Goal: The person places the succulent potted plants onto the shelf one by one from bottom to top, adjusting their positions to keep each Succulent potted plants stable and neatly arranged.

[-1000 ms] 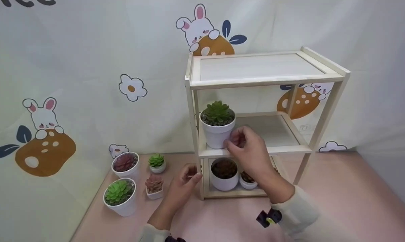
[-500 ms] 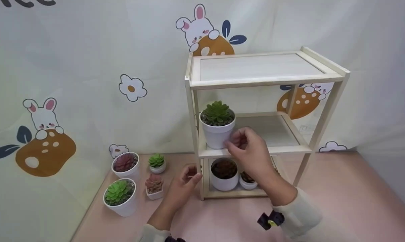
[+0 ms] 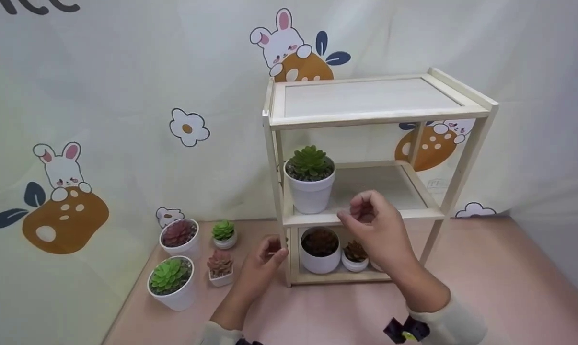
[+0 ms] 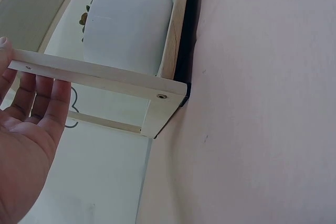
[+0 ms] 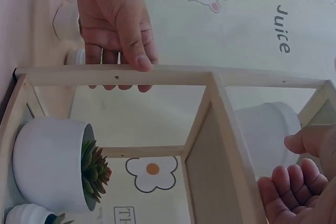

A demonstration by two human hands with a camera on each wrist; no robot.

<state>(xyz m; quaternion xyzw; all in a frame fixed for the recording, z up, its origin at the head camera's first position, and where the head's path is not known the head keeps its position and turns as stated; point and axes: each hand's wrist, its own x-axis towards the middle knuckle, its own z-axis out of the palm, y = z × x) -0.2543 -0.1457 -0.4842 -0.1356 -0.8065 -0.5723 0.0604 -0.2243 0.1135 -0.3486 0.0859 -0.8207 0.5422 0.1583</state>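
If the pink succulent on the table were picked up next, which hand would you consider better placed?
Probably the left hand: it is nearer the pink succulent, though it grips the rack's post. The right hand is empty but farther off, near the middle shelf.

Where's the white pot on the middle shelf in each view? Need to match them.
Head: pot just right of centre, at the middle shelf's left end.
Left wrist: not in it.
Right wrist: right side, next to the right hand.
Shared landmark: left hand gripping the wooden post.
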